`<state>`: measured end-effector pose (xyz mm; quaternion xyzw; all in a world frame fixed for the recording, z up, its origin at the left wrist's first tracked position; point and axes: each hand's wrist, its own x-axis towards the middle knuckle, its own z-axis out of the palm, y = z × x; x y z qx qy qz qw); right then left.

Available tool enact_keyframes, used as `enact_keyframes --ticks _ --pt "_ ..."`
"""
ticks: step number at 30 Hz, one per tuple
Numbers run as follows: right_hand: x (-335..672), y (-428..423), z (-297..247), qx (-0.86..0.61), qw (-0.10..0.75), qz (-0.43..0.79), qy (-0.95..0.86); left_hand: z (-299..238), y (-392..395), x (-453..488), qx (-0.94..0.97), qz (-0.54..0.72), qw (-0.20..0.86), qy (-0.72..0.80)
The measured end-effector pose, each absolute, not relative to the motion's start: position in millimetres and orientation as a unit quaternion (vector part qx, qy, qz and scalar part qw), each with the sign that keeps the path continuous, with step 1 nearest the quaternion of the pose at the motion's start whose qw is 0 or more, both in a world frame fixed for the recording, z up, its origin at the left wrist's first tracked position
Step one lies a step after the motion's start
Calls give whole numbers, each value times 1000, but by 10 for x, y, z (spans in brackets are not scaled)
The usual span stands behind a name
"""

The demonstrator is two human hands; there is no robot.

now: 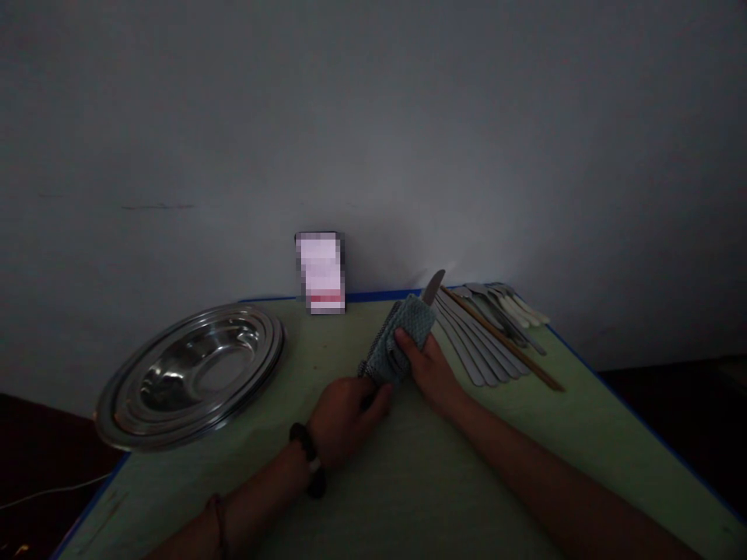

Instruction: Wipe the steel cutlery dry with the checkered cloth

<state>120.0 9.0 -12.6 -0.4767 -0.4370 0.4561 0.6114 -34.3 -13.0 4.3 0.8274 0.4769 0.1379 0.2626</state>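
Note:
A table knife (434, 286) points up and to the right, its blade tip sticking out of a folded blue-grey cloth (421, 320). My right hand (430, 372) is closed around the cloth, thumb on top, with the knife inside the fold. Lower down, my left hand (348, 418) is closed at the near end of the cloth, where the knife's handle would be; the fingers hide that part. Just right of the cloth, several flat silver knives (479, 350) lie fanned out on the table.
Stacked steel plates or bowls (201, 373) stand at the left. A phone (320, 272) with a blurred screen leans on the wall. Brown chopsticks (507, 342), silver cutlery (496, 311) and white-handled pieces (519, 307) lie at the right. The green table (408, 482) has a blue edge.

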Motion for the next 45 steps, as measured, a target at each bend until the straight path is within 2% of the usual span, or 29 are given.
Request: enact_keyframes --ticks 13,30,39,45 --pt "1212 99 -124 -490 602 476 -412 61 -113 -353 852 91 247 453" --pt "1221 88 -105 -480 577 481 -453 69 -126 -338 845 104 250 461" --pt "1211 220 -315 -389 635 571 -345 60 -148 -343 848 119 228 464" --pt "1219 199 -237 -412 613 588 -330 40 -138 -350 855 114 220 456"
